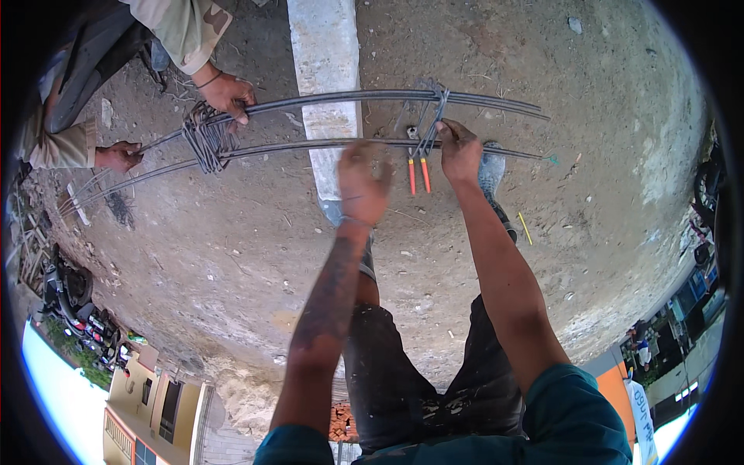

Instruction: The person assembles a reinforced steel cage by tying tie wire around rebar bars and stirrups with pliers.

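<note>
Over the dirt ground (pixel 232 256), my right hand (pixel 459 151) gripped the steel bars (pixel 325 143); left hand (pixel 363 182) blurred, grip unclear, near orange-handled pliers (pixel 418 167).

signs: one | white banner (pixel 642 415), tall narrow strip with blue lettering, tilted | stands just right of the orange wall (pixel 614 384), at the lower right rim | packages, labels, screens: none that can be made out

We are reaching both bare forearms forward from the lower edge. Our left hand (pixel 363 180) is curling its fingers (pixel 358 153) loosely, blurred. Our right hand (pixel 460 151) is closing in a fist-like grip, wrist straight.
</note>
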A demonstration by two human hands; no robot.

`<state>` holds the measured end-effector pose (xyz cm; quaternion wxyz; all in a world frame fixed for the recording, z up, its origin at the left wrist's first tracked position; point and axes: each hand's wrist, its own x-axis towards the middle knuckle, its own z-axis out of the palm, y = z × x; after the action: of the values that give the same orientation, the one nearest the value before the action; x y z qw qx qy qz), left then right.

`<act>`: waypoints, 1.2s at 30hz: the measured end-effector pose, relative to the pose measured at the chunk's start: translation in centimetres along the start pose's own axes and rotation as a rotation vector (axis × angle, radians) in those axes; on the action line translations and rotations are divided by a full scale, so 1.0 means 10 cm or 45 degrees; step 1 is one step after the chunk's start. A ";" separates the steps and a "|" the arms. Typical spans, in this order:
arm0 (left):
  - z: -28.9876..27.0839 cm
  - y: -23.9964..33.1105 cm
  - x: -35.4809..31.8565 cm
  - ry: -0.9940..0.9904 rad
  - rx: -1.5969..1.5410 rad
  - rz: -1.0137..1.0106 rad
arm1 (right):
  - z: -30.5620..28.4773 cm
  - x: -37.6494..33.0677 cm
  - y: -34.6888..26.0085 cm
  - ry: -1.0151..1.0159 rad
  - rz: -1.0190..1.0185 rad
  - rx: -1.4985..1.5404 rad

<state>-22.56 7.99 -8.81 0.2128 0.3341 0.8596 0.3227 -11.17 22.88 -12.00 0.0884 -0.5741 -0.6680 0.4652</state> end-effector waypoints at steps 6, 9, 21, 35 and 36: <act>0.81 0.41 0.55 -0.197 -0.043 -0.188 | -0.02 0.32 -0.12 -0.161 0.094 0.114; 0.79 0.36 0.69 -0.249 -0.246 -0.230 | -0.04 0.31 -0.13 -0.150 0.042 0.117; 0.73 0.28 0.79 -0.391 -0.291 -0.385 | -0.18 0.37 -0.07 0.037 -0.081 0.014; 0.71 0.65 0.76 0.467 0.445 0.072 | -0.27 0.49 0.14 -0.054 -0.066 0.070; 0.72 0.72 0.75 0.323 0.313 0.259 | -0.25 0.48 0.10 -0.108 -0.016 0.154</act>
<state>-20.36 20.44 -9.96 0.0269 0.3993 0.8743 0.2746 -10.42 28.18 -13.31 0.0973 -0.5432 -0.6454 0.5282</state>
